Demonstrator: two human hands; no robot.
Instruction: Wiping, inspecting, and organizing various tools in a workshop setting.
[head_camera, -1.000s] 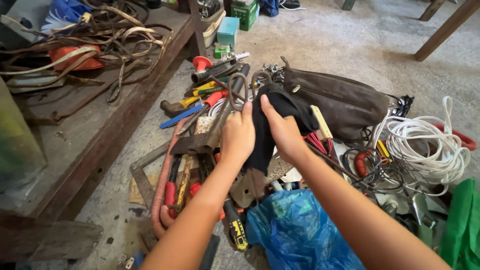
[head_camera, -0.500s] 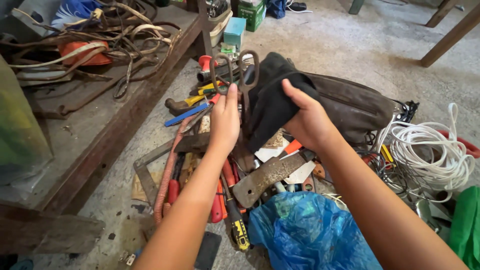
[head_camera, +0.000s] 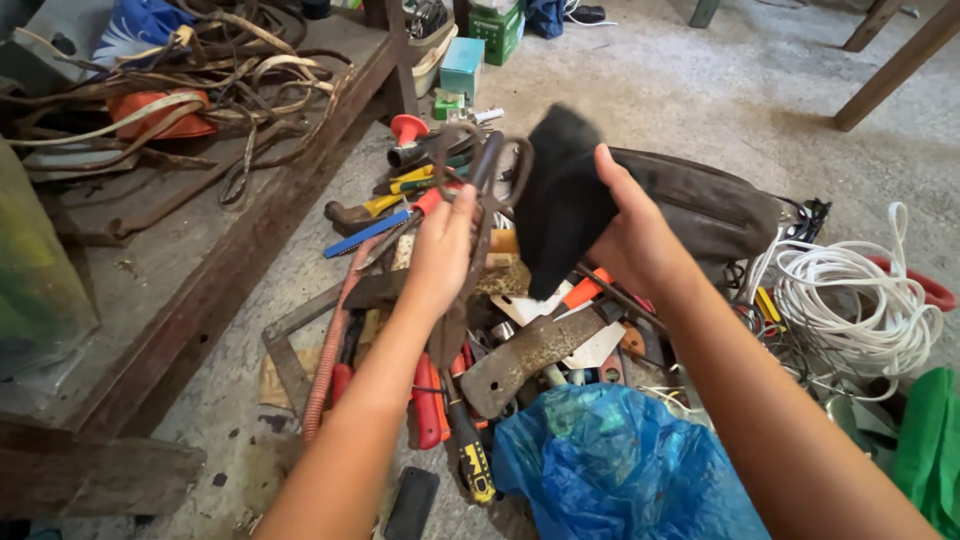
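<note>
Since the earlier frame, the black cloth (head_camera: 560, 195) is drawn rightward off the rusty scissors (head_camera: 480, 205). Left hand (head_camera: 440, 255) fingers are clamped on the scissors; right hand (head_camera: 635, 235) fingers are clamped on the cloth.

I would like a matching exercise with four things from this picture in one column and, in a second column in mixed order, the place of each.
Things:
1. scissors
2. black cloth
3. blue bag
4. white rope

Places:
A. coiled on the floor at the far right
B. in the left hand
C. at the bottom of the pile, nearest the camera
D. in the right hand

Pairs: 1-B, 2-D, 3-C, 4-A
</note>
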